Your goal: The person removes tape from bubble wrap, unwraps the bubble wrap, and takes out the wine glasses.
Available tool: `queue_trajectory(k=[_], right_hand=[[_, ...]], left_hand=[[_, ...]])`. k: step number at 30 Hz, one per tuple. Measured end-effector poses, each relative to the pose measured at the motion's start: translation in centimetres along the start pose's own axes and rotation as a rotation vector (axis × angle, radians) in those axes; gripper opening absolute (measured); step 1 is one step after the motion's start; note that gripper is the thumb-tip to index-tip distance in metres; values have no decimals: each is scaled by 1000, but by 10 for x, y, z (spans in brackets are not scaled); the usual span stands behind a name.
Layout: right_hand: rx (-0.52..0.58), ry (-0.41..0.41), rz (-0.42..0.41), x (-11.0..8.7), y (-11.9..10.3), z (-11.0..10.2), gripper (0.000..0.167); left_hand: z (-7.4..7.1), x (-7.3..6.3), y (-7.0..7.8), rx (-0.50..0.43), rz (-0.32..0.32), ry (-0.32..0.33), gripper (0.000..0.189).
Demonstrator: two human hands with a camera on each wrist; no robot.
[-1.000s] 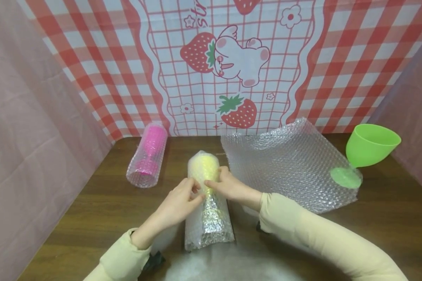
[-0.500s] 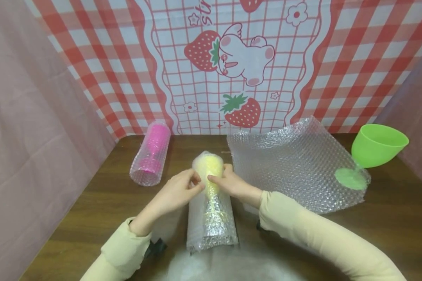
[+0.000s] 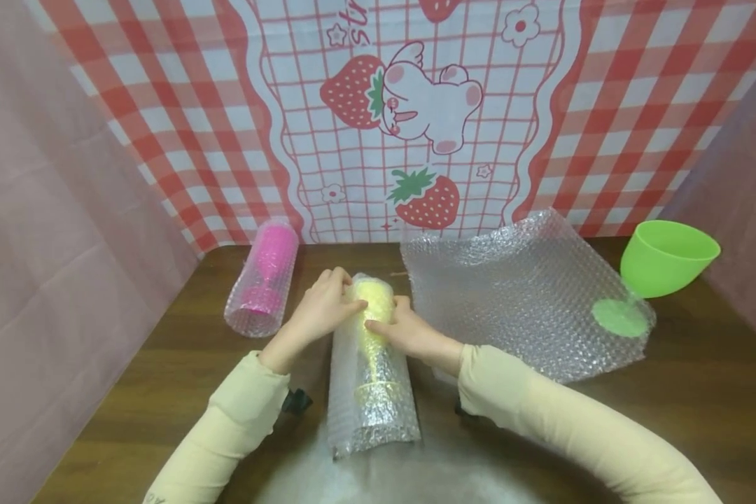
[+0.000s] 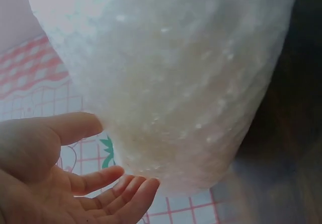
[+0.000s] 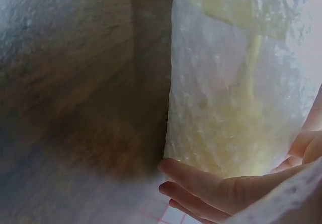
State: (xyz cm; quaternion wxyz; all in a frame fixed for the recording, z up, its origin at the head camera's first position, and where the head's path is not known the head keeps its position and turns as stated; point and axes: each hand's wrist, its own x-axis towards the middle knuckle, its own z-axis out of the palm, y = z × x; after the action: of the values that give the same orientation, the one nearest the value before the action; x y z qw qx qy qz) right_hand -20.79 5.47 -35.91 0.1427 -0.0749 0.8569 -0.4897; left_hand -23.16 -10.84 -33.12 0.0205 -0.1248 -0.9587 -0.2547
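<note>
A yellow plastic goblet (image 3: 373, 343) lies rolled inside bubble wrap (image 3: 346, 413), its bowl pointing away from me and its base toward me. My right hand (image 3: 409, 329) grips the roll at the bowl, thumb on top and fingers round the right side; the right wrist view shows those fingers (image 5: 201, 181) along the wrap. At the far left end, my left hand (image 3: 321, 301) touches the wrap, its thumb by the top and fingers near the end. In the left wrist view a gap separates its thumb (image 4: 75, 127) from the loosely bent fingers.
A pink goblet (image 3: 271, 259) rolled in bubble wrap lies at the left back. On the right spreads a flat bubble wrap sheet (image 3: 504, 301); a green goblet (image 3: 664, 259) stands at its right edge, its base under the sheet. A strawberry-print cloth (image 3: 428, 91) hangs behind.
My left hand has moved from the roll's middle left side forward to its far end. The right hand keeps its hold on the bowl part.
</note>
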Motion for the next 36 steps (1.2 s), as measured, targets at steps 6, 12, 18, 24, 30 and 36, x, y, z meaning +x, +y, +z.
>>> queue_trajectory(k=[6, 12, 18, 24, 30, 36], right_hand=[[-33, -26, -9, -2, -2, 0, 75], [-32, -47, -17, -2, -1, -1, 73], [-41, -27, -53, -2, -1, 1, 70], [-70, 1, -82, -1, -1, 2, 70], [-105, 9, -89, 0, -1, 3, 71], [-141, 13, -94, 0, 0, 3, 73]], left_hand=[[-8, 2, 2, 45, 9, -61, 44], [-13, 6, 7, 167, 80, -78, 38], [-7, 6, 15, 309, 213, 13, 36], [1, 3, 22, 406, 284, 109, 55], [4, 3, 23, 435, 309, 118, 52], [10, 3, 22, 512, 385, 142, 41]])
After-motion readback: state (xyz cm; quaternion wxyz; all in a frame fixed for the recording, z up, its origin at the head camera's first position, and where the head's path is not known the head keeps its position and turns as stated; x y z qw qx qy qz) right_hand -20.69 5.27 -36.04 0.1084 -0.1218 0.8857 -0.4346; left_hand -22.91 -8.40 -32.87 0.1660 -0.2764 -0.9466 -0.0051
